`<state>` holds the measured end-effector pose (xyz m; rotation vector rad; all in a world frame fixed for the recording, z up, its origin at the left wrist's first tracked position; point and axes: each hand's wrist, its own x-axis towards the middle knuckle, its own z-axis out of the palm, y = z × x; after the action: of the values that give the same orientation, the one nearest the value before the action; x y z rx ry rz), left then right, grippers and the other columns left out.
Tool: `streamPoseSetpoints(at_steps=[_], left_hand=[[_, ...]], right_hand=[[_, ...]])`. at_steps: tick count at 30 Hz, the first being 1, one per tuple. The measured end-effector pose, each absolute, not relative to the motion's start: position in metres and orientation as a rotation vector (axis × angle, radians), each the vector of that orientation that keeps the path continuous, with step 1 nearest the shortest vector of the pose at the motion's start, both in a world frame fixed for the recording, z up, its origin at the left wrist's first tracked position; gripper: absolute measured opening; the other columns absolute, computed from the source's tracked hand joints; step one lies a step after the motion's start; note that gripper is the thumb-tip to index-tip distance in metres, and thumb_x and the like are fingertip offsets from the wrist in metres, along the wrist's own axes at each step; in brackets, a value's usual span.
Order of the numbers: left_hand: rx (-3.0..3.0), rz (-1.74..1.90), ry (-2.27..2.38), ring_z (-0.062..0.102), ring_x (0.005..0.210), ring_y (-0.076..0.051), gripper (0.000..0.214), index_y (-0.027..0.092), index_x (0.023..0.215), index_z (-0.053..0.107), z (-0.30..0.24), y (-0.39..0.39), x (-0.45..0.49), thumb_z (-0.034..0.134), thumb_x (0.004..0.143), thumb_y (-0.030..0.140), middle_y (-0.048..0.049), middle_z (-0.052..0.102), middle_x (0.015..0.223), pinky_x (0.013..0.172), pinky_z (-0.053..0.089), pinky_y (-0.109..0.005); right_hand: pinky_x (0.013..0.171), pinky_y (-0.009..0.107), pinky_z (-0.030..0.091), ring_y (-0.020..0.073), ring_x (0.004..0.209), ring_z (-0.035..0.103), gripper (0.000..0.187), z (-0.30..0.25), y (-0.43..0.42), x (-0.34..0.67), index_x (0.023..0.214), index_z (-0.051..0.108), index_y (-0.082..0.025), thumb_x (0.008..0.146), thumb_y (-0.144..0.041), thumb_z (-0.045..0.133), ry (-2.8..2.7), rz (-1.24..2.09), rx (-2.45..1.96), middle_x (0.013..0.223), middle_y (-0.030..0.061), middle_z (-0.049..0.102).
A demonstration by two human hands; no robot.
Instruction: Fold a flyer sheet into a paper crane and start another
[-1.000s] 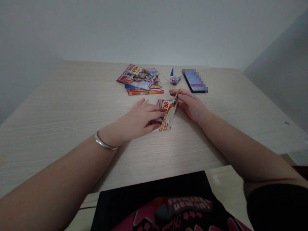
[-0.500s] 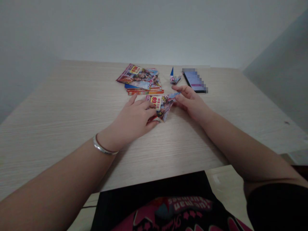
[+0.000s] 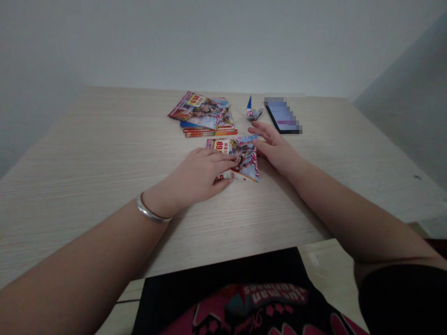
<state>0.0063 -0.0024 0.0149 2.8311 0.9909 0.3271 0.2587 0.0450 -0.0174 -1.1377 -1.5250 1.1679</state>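
A colourful printed sheet of paper [image 3: 247, 156], folded, lies on the table in front of me. Its printed face is up, and a pale lower layer shows along the near edge. My left hand [image 3: 204, 174] rests on the sheet's left part with fingers stretched out, covering some of the print. At the sheet's upper right corner is my right hand [image 3: 275, 146], its fingers extended and apart, the thumb touching or very near the corner. Just beyond the right fingertips stands a small folded paper bird [image 3: 253, 113] with a blue point.
A stack of printed leaflets [image 3: 206, 114] lies at the back, left of the paper bird. A phone [image 3: 283, 116] with its screen lit lies to the right of the bird. The wooden table [image 3: 87, 153] ends at a pale wall [image 3: 216, 46].
The sheet's right part, raised and bent before, now lies flat. My left fingers have spread further right across it. My right fingers have loosened from the corner.
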Motion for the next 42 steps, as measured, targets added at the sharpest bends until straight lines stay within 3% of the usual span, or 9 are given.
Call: streamPoseSetpoints(at_steps=[6, 13, 18, 23, 29, 34, 39, 42], left_hand=[[2.822, 0.208, 0.992, 0.062, 0.123, -0.035, 0.052, 0.020, 0.143, 0.067, 0.020, -0.007, 0.008, 0.050, 0.098, 0.041, -0.0083, 0.066, 0.149, 0.105, 0.046, -0.054], [2.835, 0.209, 0.914, 0.056, 0.136, -0.036, 0.062, 0.020, 0.143, 0.065, 0.024, -0.011, 0.007, 0.041, 0.103, 0.062, -0.0119, 0.063, 0.151, 0.117, 0.037, -0.056], [2.794, 0.175, 0.827, 0.037, 0.157, -0.034, 0.074, 0.014, 0.157, 0.047, 0.022, -0.012, 0.006, 0.047, 0.102, 0.063, -0.0183, 0.039, 0.169, 0.126, 0.031, -0.049], [2.824, 0.122, 0.848, 0.047, 0.147, -0.037, 0.073, 0.016, 0.158, 0.047, 0.021, -0.012, 0.008, 0.044, 0.102, 0.062, -0.0145, 0.045, 0.167, 0.124, 0.032, -0.055], [2.817, 0.137, 0.867, 0.046, 0.145, -0.037, 0.071, 0.017, 0.157, 0.051, 0.018, -0.012, 0.010, 0.046, 0.101, 0.060, -0.0128, 0.048, 0.165, 0.119, 0.035, -0.055], [2.825, 0.145, 0.914, 0.049, 0.140, -0.038, 0.067, 0.019, 0.156, 0.053, 0.020, -0.014, 0.012, 0.049, 0.100, 0.055, -0.0107, 0.051, 0.163, 0.116, 0.039, -0.057], [2.856, 0.121, 0.946, 0.050, 0.141, -0.039, 0.064, 0.019, 0.153, 0.056, 0.022, -0.016, 0.014, 0.052, 0.099, 0.052, -0.0147, 0.056, 0.158, 0.116, 0.040, -0.058], [2.863, 0.121, 0.942, 0.050, 0.141, -0.040, 0.064, 0.019, 0.152, 0.057, 0.022, -0.015, 0.014, 0.055, 0.098, 0.054, -0.0169, 0.054, 0.157, 0.117, 0.040, -0.059]], right_hand=[[0.112, 0.050, 0.053, 0.0253, 0.128, 0.065, 0.062, -0.016, 0.044, 0.258, 0.140, 0.057, -0.033, 0.083, -0.043, 0.078, -1.530, 1.197, -1.160, 0.152, 0.0064, 0.061], [0.114, 0.050, 0.052, 0.0237, 0.120, 0.067, 0.048, -0.011, 0.040, 0.252, 0.136, 0.062, -0.027, 0.090, -0.035, 0.070, -1.600, 1.143, -1.242, 0.138, 0.0067, 0.069], [0.116, 0.054, 0.049, 0.0257, 0.127, 0.065, 0.049, -0.012, 0.040, 0.253, 0.136, 0.062, -0.028, 0.089, -0.037, 0.069, -1.583, 1.135, -1.271, 0.142, 0.0078, 0.067], [0.117, 0.055, 0.047, 0.0273, 0.124, 0.065, 0.052, -0.006, 0.038, 0.258, 0.131, 0.065, -0.024, 0.081, -0.034, 0.077, -1.676, 1.048, -1.356, 0.136, 0.0106, 0.070], [0.091, 0.049, 0.060, 0.0196, 0.084, 0.068, 0.070, 0.003, 0.033, 0.258, 0.137, 0.062, -0.022, 0.070, -0.028, 0.083, -1.777, 0.934, -1.480, 0.124, 0.0110, 0.069], [0.084, 0.044, 0.060, 0.0187, 0.079, 0.067, 0.066, 0.004, 0.034, 0.257, 0.127, 0.065, -0.021, 0.064, -0.022, 0.086, -1.754, 0.957, -1.495, 0.109, 0.0071, 0.073], [0.070, 0.038, 0.057, 0.0191, 0.068, 0.066, 0.065, -0.001, 0.040, 0.261, 0.123, 0.064, -0.024, 0.063, -0.021, 0.088, -1.708, 1.121, -1.434, 0.080, -0.0010, 0.073], [0.066, 0.036, 0.055, 0.0186, 0.067, 0.065, 0.061, -0.003, 0.041, 0.258, 0.120, 0.063, -0.025, 0.064, -0.022, 0.087, -1.696, 1.117, -1.389, 0.074, -0.0032, 0.070]])
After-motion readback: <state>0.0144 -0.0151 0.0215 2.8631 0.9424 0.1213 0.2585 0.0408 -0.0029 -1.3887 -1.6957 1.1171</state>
